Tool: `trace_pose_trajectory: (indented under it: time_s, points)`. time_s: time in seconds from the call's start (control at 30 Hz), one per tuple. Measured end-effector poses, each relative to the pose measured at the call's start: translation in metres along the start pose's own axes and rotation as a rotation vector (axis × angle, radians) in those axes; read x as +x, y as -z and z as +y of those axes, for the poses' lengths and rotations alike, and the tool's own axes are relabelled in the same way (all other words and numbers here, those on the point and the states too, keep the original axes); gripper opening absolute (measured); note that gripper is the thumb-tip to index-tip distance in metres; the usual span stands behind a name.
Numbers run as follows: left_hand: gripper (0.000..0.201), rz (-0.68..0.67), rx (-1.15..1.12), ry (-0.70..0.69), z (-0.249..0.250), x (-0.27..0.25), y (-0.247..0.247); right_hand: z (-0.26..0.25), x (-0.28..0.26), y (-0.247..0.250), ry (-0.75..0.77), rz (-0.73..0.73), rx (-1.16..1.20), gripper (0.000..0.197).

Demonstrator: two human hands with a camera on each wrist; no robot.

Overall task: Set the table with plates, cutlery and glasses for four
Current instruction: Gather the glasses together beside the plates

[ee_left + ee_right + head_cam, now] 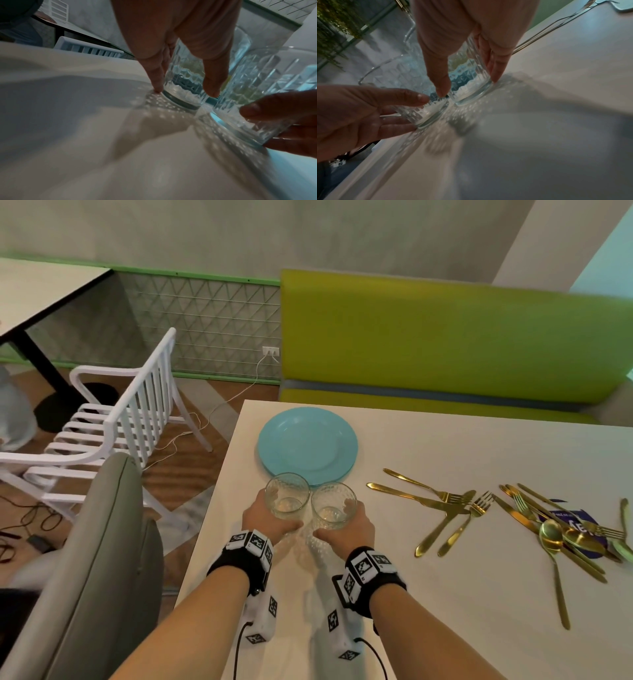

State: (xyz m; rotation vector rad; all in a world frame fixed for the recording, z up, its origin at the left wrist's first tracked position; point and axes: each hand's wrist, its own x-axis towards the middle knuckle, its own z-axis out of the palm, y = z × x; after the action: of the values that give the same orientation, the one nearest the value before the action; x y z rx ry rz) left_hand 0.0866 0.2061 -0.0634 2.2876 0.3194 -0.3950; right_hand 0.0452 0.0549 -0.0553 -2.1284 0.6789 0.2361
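Observation:
Two clear patterned glasses stand side by side on the white table (428, 594), just in front of a stack of blue plates (308, 445). My left hand (277, 513) grips the left glass (287, 496), thumb on the near side and fingers on the far side. My right hand (337, 520) grips the right glass (334, 505) the same way. In the left wrist view my left hand (185, 92) wraps its glass (185, 81) near the base; the right wrist view shows my right hand (469, 86) round its glass (471, 75). Gold forks, knives and spoons (448, 505) lie loose to the right.
More gold cutlery (561, 539) is piled over a dark blue mat at the right edge. The table's left edge (210, 525) is close to my left hand. A grey chair back (102, 559) and a white slatted chair (130, 412) stand left; a green bench (445, 344) runs behind.

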Motion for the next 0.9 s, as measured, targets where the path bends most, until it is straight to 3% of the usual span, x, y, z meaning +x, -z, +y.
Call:
trace_pose_trajectory:
  time_s: [0.63, 0.9]
  points:
    - [0.085, 0.026, -0.045, 0.006, -0.008, 0.017, -0.008, -0.004, 0.012, 0.0, 0.009, -0.044, 0.032, 0.078]
    - [0.097, 0.012, -0.114, 0.1, -0.005, 0.012, -0.008, -0.002, 0.013, 0.001, -0.036, -0.08, -0.002, 0.075]
